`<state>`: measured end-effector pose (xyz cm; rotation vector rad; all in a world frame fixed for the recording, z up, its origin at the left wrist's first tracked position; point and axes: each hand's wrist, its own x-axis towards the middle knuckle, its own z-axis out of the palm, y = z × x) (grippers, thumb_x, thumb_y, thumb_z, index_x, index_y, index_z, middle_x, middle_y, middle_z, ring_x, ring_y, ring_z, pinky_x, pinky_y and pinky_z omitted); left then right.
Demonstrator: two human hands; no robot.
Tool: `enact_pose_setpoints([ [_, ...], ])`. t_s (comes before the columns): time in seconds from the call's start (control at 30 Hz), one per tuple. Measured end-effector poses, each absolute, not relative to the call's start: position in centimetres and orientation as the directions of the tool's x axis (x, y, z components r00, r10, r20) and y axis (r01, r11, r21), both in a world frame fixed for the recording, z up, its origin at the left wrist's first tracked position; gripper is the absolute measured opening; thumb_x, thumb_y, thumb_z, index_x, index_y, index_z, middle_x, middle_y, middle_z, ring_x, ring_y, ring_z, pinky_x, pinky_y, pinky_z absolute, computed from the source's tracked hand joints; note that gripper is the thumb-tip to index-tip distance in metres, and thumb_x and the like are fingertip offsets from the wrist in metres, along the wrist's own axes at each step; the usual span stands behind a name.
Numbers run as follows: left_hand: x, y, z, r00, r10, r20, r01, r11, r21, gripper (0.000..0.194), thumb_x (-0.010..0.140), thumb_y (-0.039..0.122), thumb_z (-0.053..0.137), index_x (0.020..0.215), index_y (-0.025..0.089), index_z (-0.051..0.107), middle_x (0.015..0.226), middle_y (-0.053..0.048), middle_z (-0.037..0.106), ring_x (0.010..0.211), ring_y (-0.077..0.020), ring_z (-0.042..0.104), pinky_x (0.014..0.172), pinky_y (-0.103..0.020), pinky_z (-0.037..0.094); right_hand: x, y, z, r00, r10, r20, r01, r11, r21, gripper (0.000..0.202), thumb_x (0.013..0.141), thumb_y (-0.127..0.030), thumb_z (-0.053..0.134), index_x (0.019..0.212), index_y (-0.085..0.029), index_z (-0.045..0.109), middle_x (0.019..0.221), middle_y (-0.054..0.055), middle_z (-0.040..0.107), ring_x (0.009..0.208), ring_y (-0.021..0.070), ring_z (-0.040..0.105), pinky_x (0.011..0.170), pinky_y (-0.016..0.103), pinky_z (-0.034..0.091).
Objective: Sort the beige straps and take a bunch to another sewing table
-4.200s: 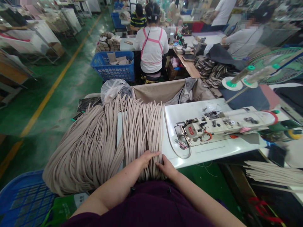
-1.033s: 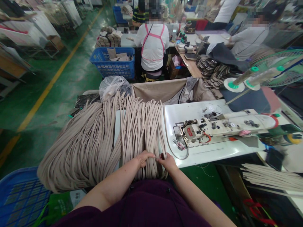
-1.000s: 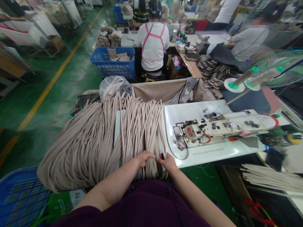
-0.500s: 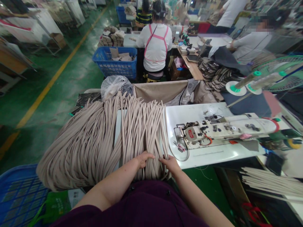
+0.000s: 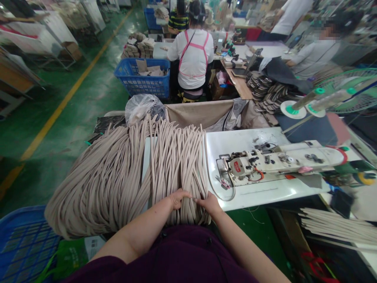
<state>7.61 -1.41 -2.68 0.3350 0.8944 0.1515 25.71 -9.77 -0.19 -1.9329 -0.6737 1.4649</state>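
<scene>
A bundle of long beige fabric strips (image 5: 173, 161) lies over the near edge of the white table. My left hand (image 5: 178, 198) is closed around its near end, thumb on top and pointing right. Just across from it, my right hand (image 5: 209, 204) grips the same bundle from the right side, thumb pointing left. The two thumb tips are close together on the strips; most other fingers are hidden beneath or behind them. To the left, a larger heap of beige strips (image 5: 103, 184) droops over the table's edge.
A sewing machine (image 5: 265, 161) stands on the white table (image 5: 250, 196) at right, with small scissors (image 5: 224, 183) beside it. Thread cones (image 5: 312, 102) and a green fan (image 5: 347, 90) are farther right. Blue baskets (image 5: 141, 80) stand ahead and lower left. A co-worker (image 5: 193, 55) sits ahead.
My right hand has moved slightly left, drawing the right-hand strips in toward my left hand. The left hand has stayed nearly in place.
</scene>
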Motion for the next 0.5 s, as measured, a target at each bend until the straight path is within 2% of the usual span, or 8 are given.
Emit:
enact_pose_setpoints([
  [0.13,7.5,-1.4,-2.8,0.606,0.272,-0.747,0.016,0.935,0.354,0.047,0.045,0.018,0.08,0.091,0.013,0.071,0.085,-0.013,0.079,0.095,-0.0372,0.074,0.084,-0.048,0.059,25.7,-9.4,-0.2,0.255,0.702,-0.665,0.074,-0.7,-0.711,0.02,0.083,-0.026,0.081,0.095,-0.015,0.069,0.089,0.001,0.074,0.088,0.0186,0.07,0.091,0.04,0.055],
  [0.23,7.6,-1.4,-2.7,0.616,0.268,-0.741,0.018,0.936,0.353,0.047,0.045,0.017,0.081,0.091,0.014,0.071,0.089,-0.014,0.079,0.096,-0.0369,0.074,0.084,-0.048,0.059,26.0,-9.7,0.3,0.187,0.71,-0.679,0.021,-0.694,-0.719,0.022,0.085,-0.031,0.079,0.097,-0.015,0.071,0.089,0.002,0.076,0.085,0.0182,0.072,0.088,0.038,0.057],
  [0.37,7.6,-1.3,-2.3,0.637,0.257,-0.726,0.017,0.938,0.347,0.049,0.046,0.018,0.082,0.094,0.013,0.072,0.094,-0.016,0.079,0.099,-0.0375,0.073,0.085,-0.048,0.059,26.5,-10.1,0.9,0.112,0.719,-0.686,-0.075,-0.682,-0.728,0.036,0.083,-0.042,0.079,0.103,-0.014,0.072,0.092,0.006,0.078,0.08,0.0179,0.073,0.077,0.033,0.057],
  [0.5,7.6,-1.3,-1.9,0.659,0.251,-0.709,0.012,0.939,0.344,0.051,0.046,0.019,0.083,0.096,0.012,0.073,0.095,-0.017,0.079,0.101,-0.0383,0.072,0.087,-0.05,0.058,27.1,-10.1,1.0,0.075,0.702,-0.709,-0.114,-0.7,-0.705,0.04,0.079,-0.047,0.081,0.097,-0.013,0.071,0.084,0.005,0.077,0.069,0.0156,0.07,0.063,0.028,0.054],
])
